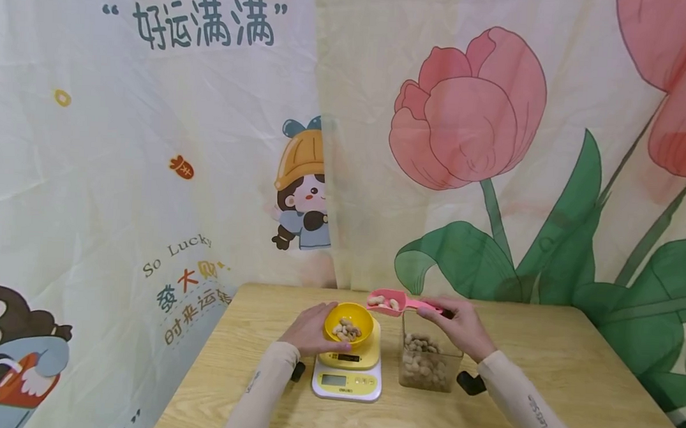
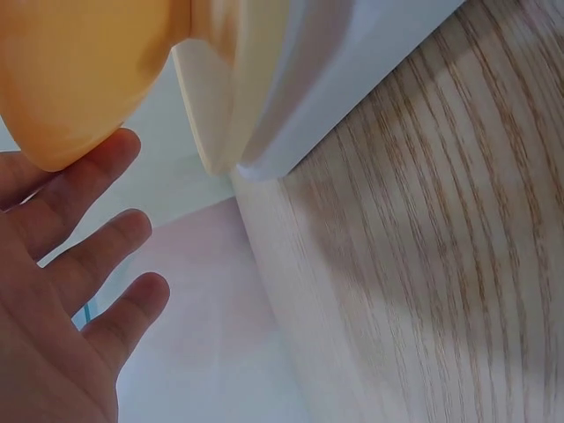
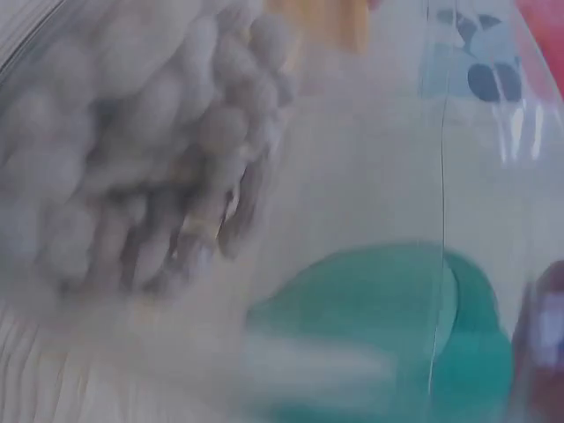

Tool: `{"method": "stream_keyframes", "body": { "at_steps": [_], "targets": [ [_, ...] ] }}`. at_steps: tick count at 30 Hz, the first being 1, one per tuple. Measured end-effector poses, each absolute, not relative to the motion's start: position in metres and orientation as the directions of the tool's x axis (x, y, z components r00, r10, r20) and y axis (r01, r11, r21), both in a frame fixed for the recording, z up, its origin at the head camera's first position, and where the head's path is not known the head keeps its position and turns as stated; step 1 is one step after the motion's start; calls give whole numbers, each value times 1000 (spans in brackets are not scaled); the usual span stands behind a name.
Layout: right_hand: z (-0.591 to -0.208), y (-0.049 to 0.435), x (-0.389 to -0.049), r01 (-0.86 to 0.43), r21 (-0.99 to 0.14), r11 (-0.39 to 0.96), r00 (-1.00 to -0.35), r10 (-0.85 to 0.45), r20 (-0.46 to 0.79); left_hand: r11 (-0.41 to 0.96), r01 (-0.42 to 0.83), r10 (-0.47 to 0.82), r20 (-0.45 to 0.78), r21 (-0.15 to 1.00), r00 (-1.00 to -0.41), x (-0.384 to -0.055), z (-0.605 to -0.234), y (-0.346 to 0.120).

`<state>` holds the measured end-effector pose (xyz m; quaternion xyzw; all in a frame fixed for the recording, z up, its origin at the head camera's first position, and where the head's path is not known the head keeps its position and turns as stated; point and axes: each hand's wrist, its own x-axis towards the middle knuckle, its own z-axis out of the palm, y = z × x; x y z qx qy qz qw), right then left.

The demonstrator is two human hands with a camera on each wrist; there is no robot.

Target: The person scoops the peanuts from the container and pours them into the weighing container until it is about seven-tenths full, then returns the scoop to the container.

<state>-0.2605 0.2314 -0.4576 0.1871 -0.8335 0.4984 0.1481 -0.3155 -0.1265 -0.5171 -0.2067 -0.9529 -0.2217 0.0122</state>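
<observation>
Pink scoop [image 1: 409, 304]: raised off the surface [image 1: 543, 369], carrying a few peanuts, just right of the yellow bowl [image 1: 363, 315].
Right hand [image 1: 461, 324]: fingers narrow, pinching the scoop's handle.
Left hand [image 1: 315, 331]: fingers curved round the yellow bowl — thumb on its near side.
Yellow bowl: peanuts inside, at the far part of the scale [image 1: 347, 383].
Clear container [image 1: 452, 375]: right of the scale, partly filled with peanuts.
Backdrop: printed cloth [image 1: 370, 113] — beyond the surface's far edge.
</observation>
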Motion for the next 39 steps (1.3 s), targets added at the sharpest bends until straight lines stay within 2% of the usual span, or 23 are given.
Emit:
{"method": "stream_keyframes", "body": {
  "at_steps": [9,13,21,27,30,39],
  "targets": [
    [-461,204,-275,-386,-717,581,-922,-214,323,812,403,393,114,422,-912,-314,-517,-124],
    [-457,196,-280,-392,-653,648,-920,-281,274,818,400,387,118,413,-914,-314,-516,-125],
    [-435,183,-283,-466,-548,694,-880,-429,204,818,405,391,122,407,-912,-313,-513,-126],
    [-415,181,-283,-566,-459,685,-818,-533,215,813,415,397,132,408,-908,-314,-513,-128],
    [-410,180,-283,-580,-449,680,-810,-544,222,812,420,401,136,405,-906,-315,-513,-129],
    [-422,183,-280,-531,-454,715,-844,-491,215,805,439,417,146,400,-897,-316,-513,-129]
  ]
}}
